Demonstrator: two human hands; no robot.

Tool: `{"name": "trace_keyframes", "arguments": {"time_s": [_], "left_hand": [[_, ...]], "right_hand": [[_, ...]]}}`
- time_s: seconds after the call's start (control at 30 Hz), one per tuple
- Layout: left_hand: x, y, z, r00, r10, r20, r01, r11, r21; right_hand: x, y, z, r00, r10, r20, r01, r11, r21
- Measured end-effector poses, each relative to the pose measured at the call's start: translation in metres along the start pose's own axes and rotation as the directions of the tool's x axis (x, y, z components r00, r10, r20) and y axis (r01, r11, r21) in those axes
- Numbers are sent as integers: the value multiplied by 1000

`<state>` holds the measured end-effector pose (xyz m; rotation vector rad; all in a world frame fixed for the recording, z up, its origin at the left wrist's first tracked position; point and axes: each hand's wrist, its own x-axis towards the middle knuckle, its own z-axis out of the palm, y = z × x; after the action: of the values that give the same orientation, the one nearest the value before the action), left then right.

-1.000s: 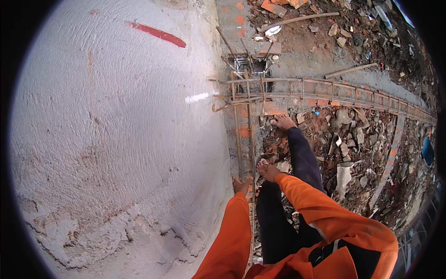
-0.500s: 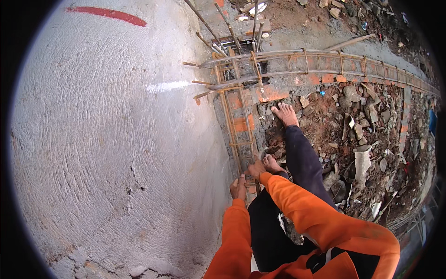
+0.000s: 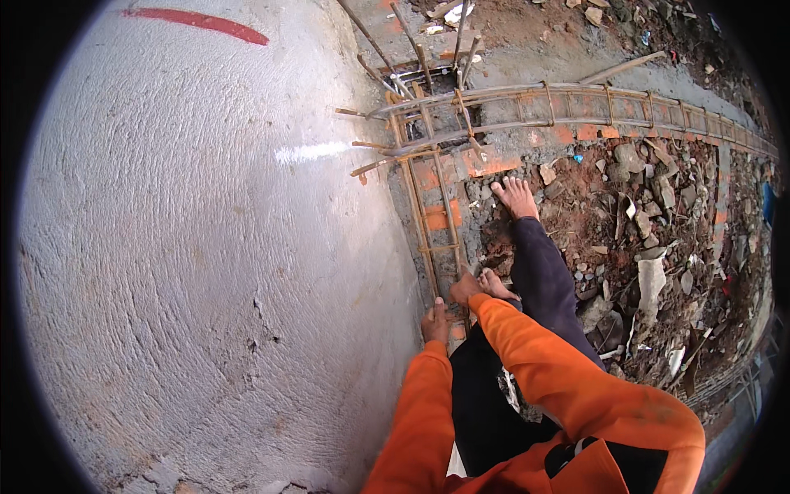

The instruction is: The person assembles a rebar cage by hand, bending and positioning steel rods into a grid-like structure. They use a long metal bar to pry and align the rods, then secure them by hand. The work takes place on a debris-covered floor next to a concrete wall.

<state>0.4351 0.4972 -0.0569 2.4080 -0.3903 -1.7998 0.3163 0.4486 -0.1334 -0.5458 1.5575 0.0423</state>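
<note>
A narrow rusty rebar cage (image 3: pixel 443 247), long bars tied with cross stirrups, runs along the foot of the grey plastered wall over a brick and mortar base. Closed around its wall-side bar at the near end is my left hand (image 3: pixel 434 323), thumb on top. My right hand (image 3: pixel 466 288) grips the other bar a little farther along, its fingers curled and partly hidden. The two hands are close but apart. At its far end, the cage meets a longer rebar cage (image 3: pixel 576 105) that crosses it and curves off to the right.
The plastered wall (image 3: pixel 206 247) fills the left side. Upright rebar rods (image 3: pixel 420 62) stick up at the corner. Rubble and broken stones (image 3: pixel 650 198) cover the soil on the right. My bare foot (image 3: pixel 516 198) stands beside the cages; a wooden stick (image 3: pixel 623 67) lies beyond.
The whole view has shifted slightly, so the scene sits a little farther right. My hands keep their hold on the cage bars and are slightly farther apart.
</note>
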Motion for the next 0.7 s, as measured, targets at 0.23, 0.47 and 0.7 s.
{"name": "trace_keyframes", "arguments": {"time_s": [0.23, 0.47, 0.7], "left_hand": [[-18, 20, 2, 870, 381, -312, -223, 870, 440], [-47, 84, 56, 793, 546, -268, -363, 779, 511], [-34, 86, 59, 806, 567, -170, -368, 704, 607]], "right_hand": [[-10, 1, -15, 999, -1, 47, 2, 1000, -16], [-21, 17, -61, 972, -229, 46, 221, 965, 141], [2, -4, -48, 974, -228, 16, 198, 878, 436]]}}
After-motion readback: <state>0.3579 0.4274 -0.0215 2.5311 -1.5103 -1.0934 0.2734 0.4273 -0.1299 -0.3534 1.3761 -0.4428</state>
